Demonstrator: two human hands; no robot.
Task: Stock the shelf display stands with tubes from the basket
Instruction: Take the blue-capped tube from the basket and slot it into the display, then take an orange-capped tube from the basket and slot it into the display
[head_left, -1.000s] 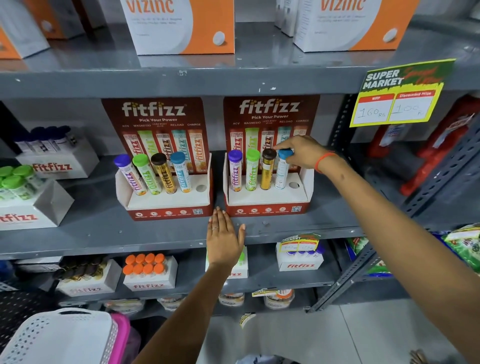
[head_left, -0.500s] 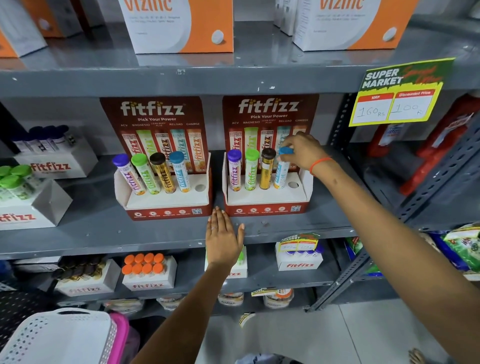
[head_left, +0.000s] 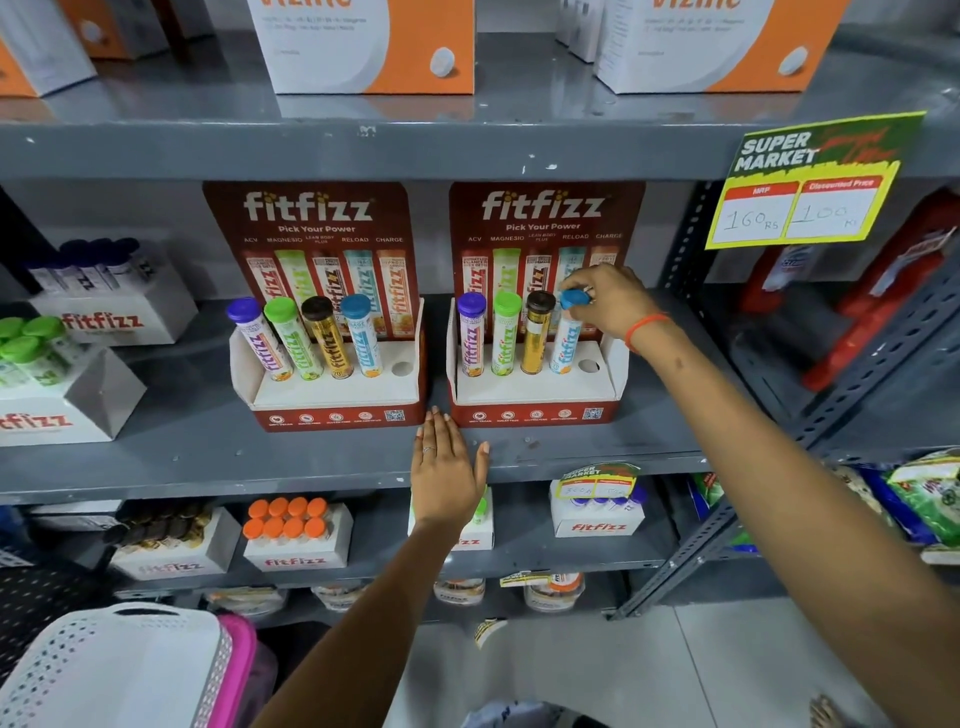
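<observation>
Two red fitfizz display stands sit side by side on the grey middle shelf (head_left: 208, 467). The left stand (head_left: 332, 400) holds several tubes with purple, green, brown and blue caps, and its rightmost hole is bare. The right stand (head_left: 535, 397) holds the same colours. My right hand (head_left: 610, 301) pinches the cap of the blue-capped tube (head_left: 567, 338), which stands in the fourth hole; the fifth hole beside it is bare. My left hand (head_left: 449, 470) lies flat and open on the shelf edge in front of the stands. The white and pink basket (head_left: 124, 670) is at the bottom left.
White and orange boxes (head_left: 374, 47) stand on the shelf above. Fitfizz cartons of tubes (head_left: 111, 312) sit at the left and on the lower shelf (head_left: 296, 540). A yellow price tag (head_left: 810, 182) hangs at the upper right, with red bottles (head_left: 857, 312) behind it.
My right hand has shifted slightly on the blue-capped tube, which now stands a bit more upright in its hole. My left hand has not moved.
</observation>
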